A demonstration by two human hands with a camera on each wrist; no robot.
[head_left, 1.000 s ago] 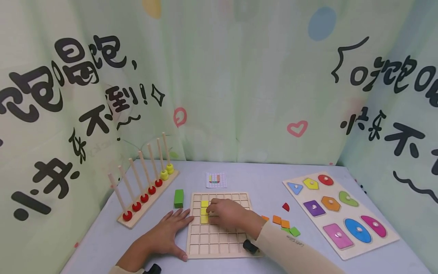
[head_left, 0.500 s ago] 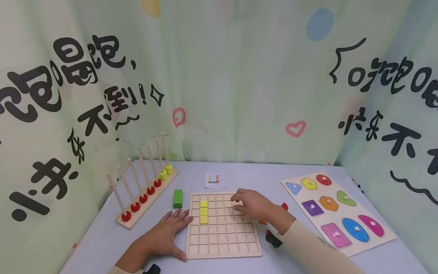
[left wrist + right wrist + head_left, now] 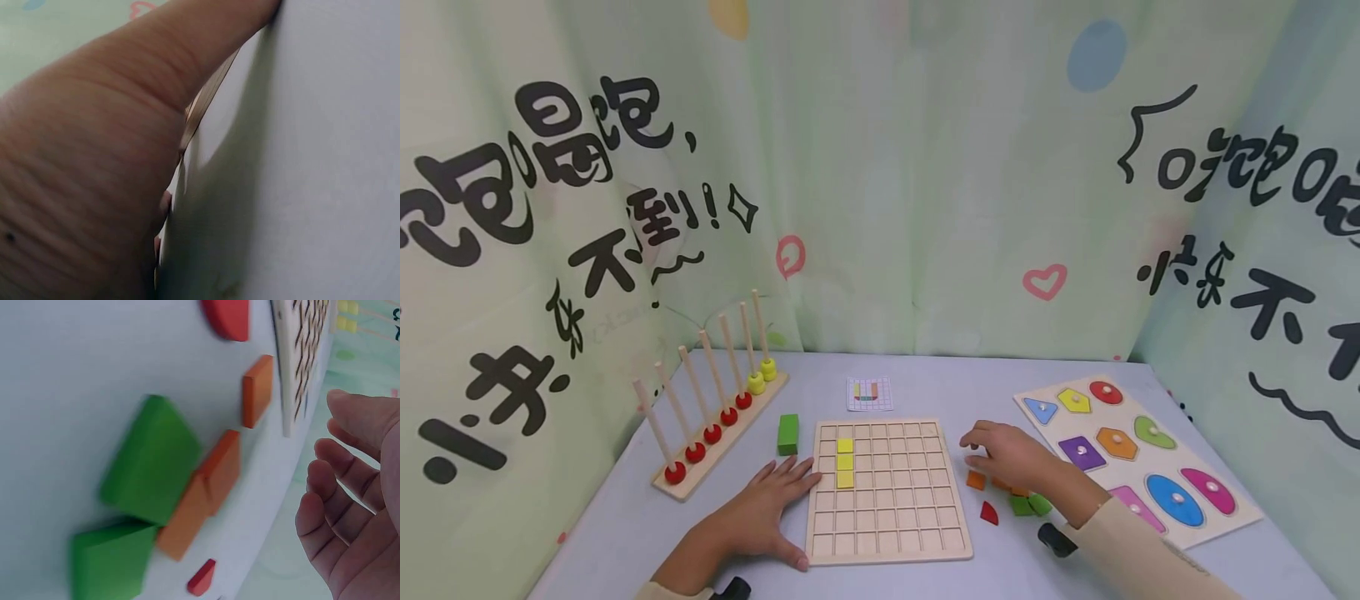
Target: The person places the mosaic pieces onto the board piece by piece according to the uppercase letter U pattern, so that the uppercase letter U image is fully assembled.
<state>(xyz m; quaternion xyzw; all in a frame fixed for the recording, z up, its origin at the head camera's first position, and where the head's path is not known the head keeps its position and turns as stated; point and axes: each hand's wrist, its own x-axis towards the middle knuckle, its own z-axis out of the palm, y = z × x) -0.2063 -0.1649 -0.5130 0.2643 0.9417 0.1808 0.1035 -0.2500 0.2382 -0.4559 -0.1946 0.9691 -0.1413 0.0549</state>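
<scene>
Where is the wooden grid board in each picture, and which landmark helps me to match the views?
Head: the wooden grid board lies below centre.
Left wrist: only its wooden edge shows, a thin strip just above centre, beside the left hand.
Right wrist: it is at the top, right of centre, cut off by the frame.
Shared landmark: the pale tabletop, visible in all three.

Right hand [image 3: 1017, 457] now off gridded board [image 3: 898, 521]

Beige sleeves [image 3: 1142, 557], faint lettering [image 3: 1186, 557], 2 black cameras [image 3: 1057, 540]
</scene>
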